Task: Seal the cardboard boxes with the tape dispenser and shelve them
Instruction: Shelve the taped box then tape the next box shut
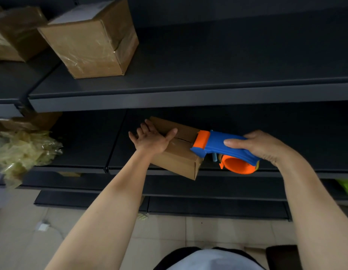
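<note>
White and black clothing (214,260) fills the bottom edge, and two bare forearms reach forward from it toward a dark shelving unit (208,90) that spans the whole view in several tiers. Below the lowest tier lies a pale tiled floor (188,230).

On the upper shelf, at the left, stands a large box (87,39), closed and glossy with clear tape, turned corner-on to the shelf edge. Just beside it at the far left sits another taped box (17,32), partly cut off by the frame. On the tier below, at the left, is a crumpled heap of yellowish clear plastic (23,149).

A small box (181,158) lies askew on the middle shelf near the centre, its near corner jutting past the shelf's front edge. Its top flaps are folded down and their seam shows. The left hand (151,141) rests flat on top of it, palm down, fingers straight and spread, thumb along the seam.

The right hand (261,145) is wrapped around a blue and orange tape dispenser (225,145), whose orange mouth touches the right end of the box top at the seam.

At the right edge is a bright green object (346,187), too cropped to identify. A white plug (42,227) with a cord lies on the floor at the left.
</note>
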`<state>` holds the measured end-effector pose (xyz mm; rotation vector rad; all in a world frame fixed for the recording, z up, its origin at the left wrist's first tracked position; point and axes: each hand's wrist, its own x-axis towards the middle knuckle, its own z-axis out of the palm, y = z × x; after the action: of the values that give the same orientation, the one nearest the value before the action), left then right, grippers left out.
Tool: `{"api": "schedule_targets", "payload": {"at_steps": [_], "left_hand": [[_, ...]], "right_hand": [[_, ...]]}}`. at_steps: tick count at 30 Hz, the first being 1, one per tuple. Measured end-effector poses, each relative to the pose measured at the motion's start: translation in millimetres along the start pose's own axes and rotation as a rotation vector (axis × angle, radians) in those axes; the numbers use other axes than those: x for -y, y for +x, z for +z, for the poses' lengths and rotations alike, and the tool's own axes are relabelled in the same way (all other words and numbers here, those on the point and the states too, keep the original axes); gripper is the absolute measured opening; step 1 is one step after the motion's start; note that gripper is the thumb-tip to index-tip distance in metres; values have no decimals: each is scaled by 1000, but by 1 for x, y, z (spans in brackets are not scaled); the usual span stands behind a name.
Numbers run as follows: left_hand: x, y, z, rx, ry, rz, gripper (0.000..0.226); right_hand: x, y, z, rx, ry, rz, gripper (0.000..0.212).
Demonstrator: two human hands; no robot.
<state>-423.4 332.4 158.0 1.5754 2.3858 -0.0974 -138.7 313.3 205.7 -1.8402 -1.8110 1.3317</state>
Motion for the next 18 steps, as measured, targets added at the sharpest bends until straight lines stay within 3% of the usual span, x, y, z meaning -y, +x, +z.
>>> {"api": "schedule_targets", "payload": {"at_steps": [4, 18], "left_hand": [[0, 2, -2, 19, 21, -6, 111], [-1, 2, -6, 20, -14, -18, 114]], "right_hand": [[-22, -5, -16, -23, 21, 15, 84], [-76, -21, -22, -43, 33, 149, 68]]}}
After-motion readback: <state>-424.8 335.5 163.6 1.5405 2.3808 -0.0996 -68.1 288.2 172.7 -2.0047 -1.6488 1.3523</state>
